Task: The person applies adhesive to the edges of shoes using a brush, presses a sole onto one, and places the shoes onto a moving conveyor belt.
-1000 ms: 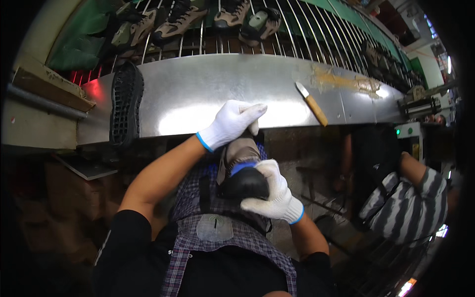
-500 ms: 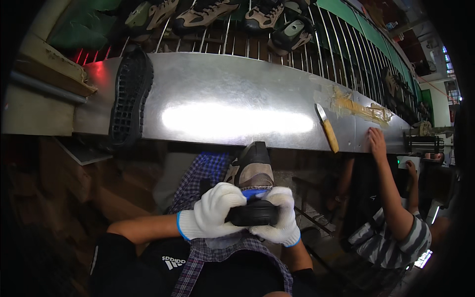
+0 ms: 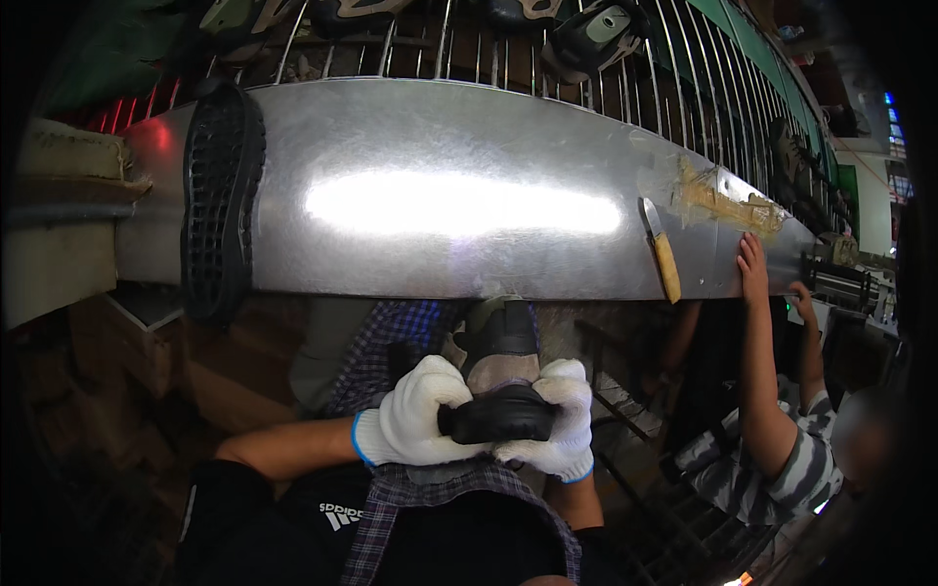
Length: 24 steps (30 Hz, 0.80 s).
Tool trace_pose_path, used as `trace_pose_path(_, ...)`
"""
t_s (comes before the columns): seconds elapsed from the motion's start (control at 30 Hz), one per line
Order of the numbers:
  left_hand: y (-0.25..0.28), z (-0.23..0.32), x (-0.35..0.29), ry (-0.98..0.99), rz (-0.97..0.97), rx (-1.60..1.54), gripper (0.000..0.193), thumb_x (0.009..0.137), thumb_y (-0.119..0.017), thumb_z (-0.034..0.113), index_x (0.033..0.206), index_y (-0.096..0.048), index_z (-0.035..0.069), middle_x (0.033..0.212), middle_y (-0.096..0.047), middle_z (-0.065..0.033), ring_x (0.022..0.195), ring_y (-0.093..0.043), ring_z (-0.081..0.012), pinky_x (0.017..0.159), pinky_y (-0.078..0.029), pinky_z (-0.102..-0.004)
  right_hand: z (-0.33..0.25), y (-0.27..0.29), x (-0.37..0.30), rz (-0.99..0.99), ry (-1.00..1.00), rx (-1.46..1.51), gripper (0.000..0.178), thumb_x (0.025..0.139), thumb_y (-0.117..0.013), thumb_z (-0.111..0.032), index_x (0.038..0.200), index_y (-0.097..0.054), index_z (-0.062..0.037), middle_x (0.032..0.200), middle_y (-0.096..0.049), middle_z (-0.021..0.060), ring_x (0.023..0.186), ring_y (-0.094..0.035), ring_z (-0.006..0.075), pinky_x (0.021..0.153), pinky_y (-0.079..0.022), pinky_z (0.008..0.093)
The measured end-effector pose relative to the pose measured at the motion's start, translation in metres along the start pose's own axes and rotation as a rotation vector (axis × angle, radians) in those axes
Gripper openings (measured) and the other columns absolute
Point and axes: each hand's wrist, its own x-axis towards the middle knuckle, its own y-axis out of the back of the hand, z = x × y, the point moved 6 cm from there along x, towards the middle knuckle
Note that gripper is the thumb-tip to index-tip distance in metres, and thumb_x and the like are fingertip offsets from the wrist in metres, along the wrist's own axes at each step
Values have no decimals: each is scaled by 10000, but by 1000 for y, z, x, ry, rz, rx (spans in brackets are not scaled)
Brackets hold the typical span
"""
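Note:
In front of my lap I hold a shoe, its tan, black and olive upper (image 3: 500,363) pointing away from me toward the bench edge. A black rubber sole (image 3: 500,414) lies along its near end. My white-gloved left hand (image 3: 418,412) is closed on the sole's left side, and my white-gloved right hand (image 3: 559,418) is closed on its right side. The sole hides some of my fingers, and the shoe's underside is mostly out of sight. Another black sole (image 3: 223,195), gridded face showing, rests at the metal bench's left end, overhanging the front edge.
Across the front runs a shiny metal bench (image 3: 440,259). A knife (image 3: 662,252) with a wooden handle lies on its right part, near yellowish tape (image 3: 728,203). Behind it, several shoes (image 3: 598,37) sit on a metal-rod rack. At right, a co-worker's hand (image 3: 752,269) touches the bench.
The blue patch between the sole and the upper has gone from sight, and the sole now sits against the upper. Both hands keep their grip. The bench has shifted slightly in view.

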Motion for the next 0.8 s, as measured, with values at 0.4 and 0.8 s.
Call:
trace_pose_path(0.4, 2, -3, 7, 42, -19, 0, 652, 720, -1045, 327, 1096, -602, 31, 989, -617, -118, 798, -641, -258, 658, -541, -350, 14, 12, 0, -19, -154, 15, 928, 503, -1124, -425, 1199, -613, -86, 1059, -558, 48, 964, -543, 199, 854, -489, 355)
trace_pose_path(0.8, 9, -6, -5, 218, -24, 126, 1202, 610, -1100, 381, 1514, -419, -23, 1432, -521, -219, 1095, -642, -261, 887, -590, -383, 41, 24, -20, 75, -260, 7, 1516, 429, -1081, -631, 1624, -416, 27, 1337, -494, 49, 1045, -468, 147, 945, -450, 319)
